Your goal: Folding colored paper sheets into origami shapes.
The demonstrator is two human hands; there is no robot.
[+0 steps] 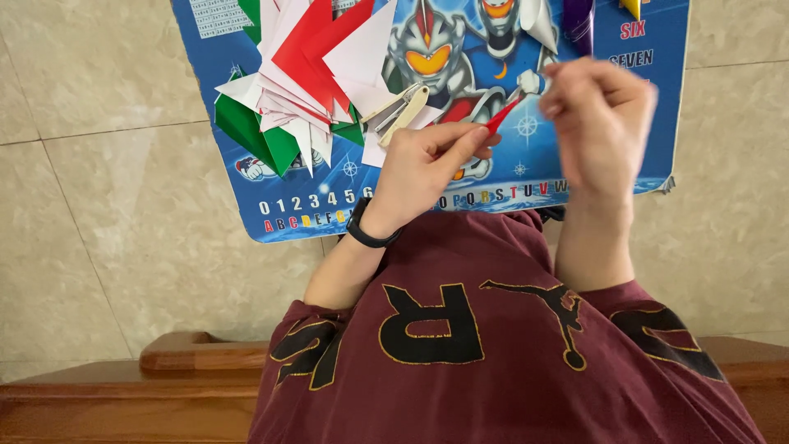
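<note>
strip (500,117) of red paper spans the gap between both hands, its long axis slanting from the left hand (427,160) up and across to the right hand (598,111). left hand is closed narrow on the lower end, thumb and forefinger pinching it, a black band at that wrist. right hand is blurred; its fingers curl tight round the upper end, though the exact grip cannot be made out. each hand is at one end, neither clearly nearer the middle of the strip. just beyond the left knuckles lies a stapler (400,107), touching the edge of a paper pile (304,74), red, white and green folded pieces fanned out. all of this rests on a blue mat (246,197) printed with cartoon figures, laid on pale floor tiles (99,164).
</note>
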